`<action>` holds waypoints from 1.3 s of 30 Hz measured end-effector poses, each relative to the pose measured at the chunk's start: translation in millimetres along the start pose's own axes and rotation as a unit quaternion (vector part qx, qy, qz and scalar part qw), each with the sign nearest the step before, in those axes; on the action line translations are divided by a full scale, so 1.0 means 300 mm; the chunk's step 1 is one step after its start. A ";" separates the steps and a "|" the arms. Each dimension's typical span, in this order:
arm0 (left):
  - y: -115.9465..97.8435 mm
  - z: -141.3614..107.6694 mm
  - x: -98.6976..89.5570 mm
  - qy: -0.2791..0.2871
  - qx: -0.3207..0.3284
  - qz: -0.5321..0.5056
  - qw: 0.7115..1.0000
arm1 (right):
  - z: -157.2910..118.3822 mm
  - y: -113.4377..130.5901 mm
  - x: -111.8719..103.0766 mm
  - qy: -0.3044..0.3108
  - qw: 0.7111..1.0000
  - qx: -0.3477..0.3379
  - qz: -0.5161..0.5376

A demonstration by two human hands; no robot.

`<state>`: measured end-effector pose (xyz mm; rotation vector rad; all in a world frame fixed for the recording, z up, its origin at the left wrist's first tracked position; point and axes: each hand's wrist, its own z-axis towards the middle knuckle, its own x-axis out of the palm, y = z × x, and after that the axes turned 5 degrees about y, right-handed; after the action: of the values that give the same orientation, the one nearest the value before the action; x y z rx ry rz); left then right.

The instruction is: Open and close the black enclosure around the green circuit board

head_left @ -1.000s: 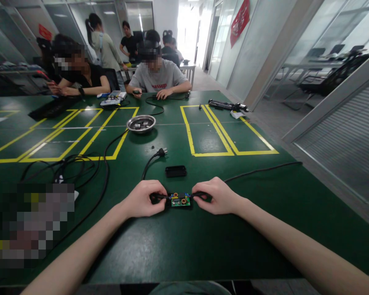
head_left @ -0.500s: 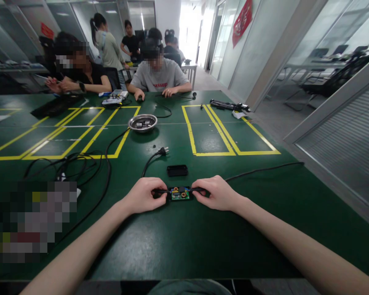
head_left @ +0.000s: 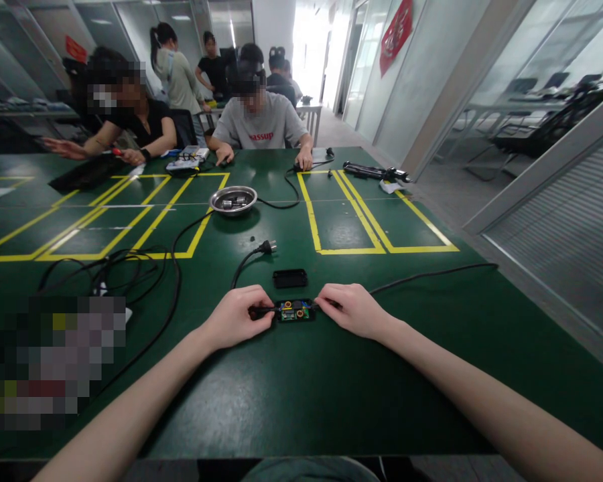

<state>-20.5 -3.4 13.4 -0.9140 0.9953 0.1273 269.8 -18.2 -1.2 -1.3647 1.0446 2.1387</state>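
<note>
Green rectangular circuit board with copper-coloured ring coils [head_left: 295, 310] sits in an open, shallow black case [head_left: 295, 320] on the green table [head_left: 301, 395], between the two hands. Left hand [head_left: 244, 314]: thumb and fingers pinched on the black cable [head_left: 261, 310] at the board's left end. Right hand [head_left: 354, 311]: fingertips at the right end of the case; from where I stand, I cannot tell whether they grip the wiring there. The hands are apart, one at each end. Just beyond the case lies a black rectangular shell [head_left: 290, 278]. Farther out, to the left, is a black plug with metal pins [head_left: 266, 247]. A long black cord [head_left: 432, 276] extends rightward from behind the right hand. Past the plug stands a round silver metal bowl [head_left: 234, 213] holding metal parts [head_left: 234, 202]. At the far edge sits a co-worker in a grey T-shirt [head_left: 261, 122].
</note>
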 end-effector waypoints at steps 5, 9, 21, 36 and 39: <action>0.000 -0.002 -0.011 0.025 0.009 0.013 1.000 | 0.002 0.008 0.003 0.006 0.999 0.039 -0.025; -0.004 -0.004 -0.011 0.014 0.010 0.038 0.999 | 0.007 0.023 0.007 0.008 0.996 0.069 -0.052; -0.034 0.002 -0.016 0.045 0.002 0.084 0.995 | 0.029 0.040 0.010 0.015 0.991 0.110 -0.069; 0.001 0.019 0.010 -0.049 -0.013 0.108 0.993 | 0.024 -0.001 0.017 -0.111 0.993 -0.009 -0.048; 0.027 0.030 0.024 -0.093 -0.070 0.119 0.986 | 0.030 -0.013 0.019 -0.136 0.991 0.015 -0.010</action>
<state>-14.3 5.9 5.1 -0.8897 0.9268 0.4815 264.7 -9.1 -5.5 -1.0286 0.9453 2.2073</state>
